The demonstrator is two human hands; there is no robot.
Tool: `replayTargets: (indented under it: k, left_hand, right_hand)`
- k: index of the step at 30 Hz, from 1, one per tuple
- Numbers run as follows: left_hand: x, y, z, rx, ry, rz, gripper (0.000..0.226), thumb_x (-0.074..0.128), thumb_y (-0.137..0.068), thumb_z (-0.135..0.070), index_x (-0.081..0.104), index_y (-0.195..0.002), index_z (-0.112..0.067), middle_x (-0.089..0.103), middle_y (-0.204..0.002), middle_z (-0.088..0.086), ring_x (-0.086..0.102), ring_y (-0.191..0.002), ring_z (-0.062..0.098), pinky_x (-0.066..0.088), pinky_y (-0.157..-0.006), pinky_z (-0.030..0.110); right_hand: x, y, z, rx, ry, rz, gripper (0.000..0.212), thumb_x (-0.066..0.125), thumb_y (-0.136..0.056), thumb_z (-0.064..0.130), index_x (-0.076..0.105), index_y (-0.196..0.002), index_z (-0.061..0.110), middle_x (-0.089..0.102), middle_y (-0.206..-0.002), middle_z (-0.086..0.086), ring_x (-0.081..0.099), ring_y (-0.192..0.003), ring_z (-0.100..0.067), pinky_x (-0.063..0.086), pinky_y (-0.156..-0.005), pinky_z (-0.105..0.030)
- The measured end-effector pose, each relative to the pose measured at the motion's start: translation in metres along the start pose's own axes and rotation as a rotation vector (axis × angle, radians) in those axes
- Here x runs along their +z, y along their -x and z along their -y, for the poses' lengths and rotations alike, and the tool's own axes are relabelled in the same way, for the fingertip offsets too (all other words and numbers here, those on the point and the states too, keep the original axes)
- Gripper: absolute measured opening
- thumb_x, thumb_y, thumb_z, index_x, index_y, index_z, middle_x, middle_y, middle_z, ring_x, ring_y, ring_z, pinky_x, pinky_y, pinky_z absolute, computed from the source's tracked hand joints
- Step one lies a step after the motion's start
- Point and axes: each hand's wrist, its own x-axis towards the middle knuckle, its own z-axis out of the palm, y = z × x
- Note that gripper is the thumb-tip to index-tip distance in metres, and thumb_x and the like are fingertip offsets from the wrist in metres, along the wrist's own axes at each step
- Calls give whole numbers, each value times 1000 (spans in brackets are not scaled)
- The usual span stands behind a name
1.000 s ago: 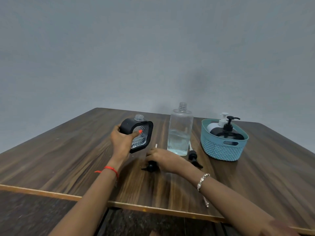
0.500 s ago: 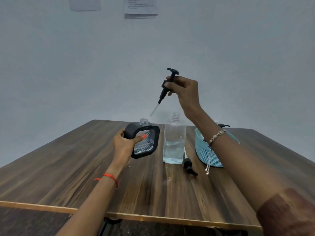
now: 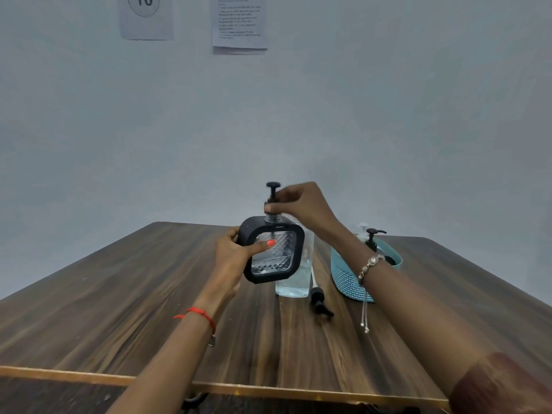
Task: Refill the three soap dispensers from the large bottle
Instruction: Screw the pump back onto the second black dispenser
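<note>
My left hand (image 3: 236, 258) grips a square black-framed soap dispenser (image 3: 273, 253) with a clear patterned window, held above the table. My right hand (image 3: 301, 206) pinches a black pump head (image 3: 272, 195) whose tube goes down into the dispenser's neck. Behind the dispenser stands the large clear bottle (image 3: 294, 279), uncapped, with liquid in its lower part. A second black pump (image 3: 320, 303) lies on the table beside the bottle. A teal basket (image 3: 348, 276) to the right holds a black dispenser (image 3: 373, 239) and a white one, mostly hidden.
The wooden table (image 3: 119, 309) spreads wide to the left and front, with its near edge at the bottom. Paper sheets (image 3: 239, 22) hang on the grey wall behind.
My right hand picked a pump off the table, raised it high, then lowered it so its tube sits in the dispenser neck. My left hand lifted the dispenser slightly.
</note>
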Motion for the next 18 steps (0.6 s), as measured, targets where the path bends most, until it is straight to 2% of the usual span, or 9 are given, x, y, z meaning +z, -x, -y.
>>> replayTargets:
  k: [4, 8, 10, 12, 15, 17, 18]
  left_hand:
    - [7, 3, -1, -3, 16, 23, 42, 78, -61, 10, 61, -96, -5, 70, -83, 5, 70, -64, 12, 56, -56, 25]
    - [12, 2, 2, -17, 35, 18, 46, 78, -61, 9, 60, -102, -1, 70, -88, 9, 70, -69, 17, 56, -60, 28]
    - [13, 0, 4, -33, 46, 8, 45, 77, -61, 9, 61, -101, -1, 70, -88, 9, 69, -72, 20, 56, -64, 31]
    - [15, 0, 5, -40, 49, 4, 42, 77, -61, 9, 61, -98, -3, 70, -86, 9, 69, -70, 19, 56, -63, 31]
    - [19, -1, 6, -51, 56, 14, 45, 77, -61, 9, 60, -102, 1, 70, -86, 10, 69, -69, 20, 56, -61, 31]
    - [22, -1, 7, -52, 57, 17, 45, 77, -61, 10, 60, -102, 1, 70, -88, 11, 69, -72, 22, 57, -63, 31]
    - [22, -1, 7, -51, 62, 19, 43, 76, -62, 10, 60, -101, 0, 69, -87, 10, 69, -72, 21, 57, -63, 31]
  right_hand:
    - [3, 12, -11, 71, 30, -123, 34, 86, -61, 23, 67, -80, 2, 70, -76, -3, 64, -64, -6, 48, -60, -15]
    - [3, 22, -15, 96, 20, -203, 33, 84, -64, 26, 61, -77, 7, 68, -79, -6, 65, -70, -16, 51, -67, -24]
    - [-1, 26, -17, 104, -62, -206, 25, 79, -70, 20, 65, -82, 3, 70, -82, -11, 67, -74, -20, 53, -72, -30]
    - [-6, 28, -18, 131, -150, -188, 12, 72, -74, 5, 65, -84, 5, 67, -81, -10, 64, -73, -20, 52, -74, -31]
    - [-8, 29, -21, 188, -225, -140, 27, 57, -76, -9, 65, -99, 1, 63, -88, -8, 60, -77, -17, 51, -75, -29]
    - [-7, 30, -21, 199, -245, -156, 35, 51, -76, -11, 65, -107, -2, 66, -95, -10, 62, -76, -15, 52, -72, -25]
    - [-7, 32, -21, 193, -268, -192, 34, 51, -77, -11, 66, -106, -3, 67, -91, -10, 63, -71, -11, 53, -68, -22]
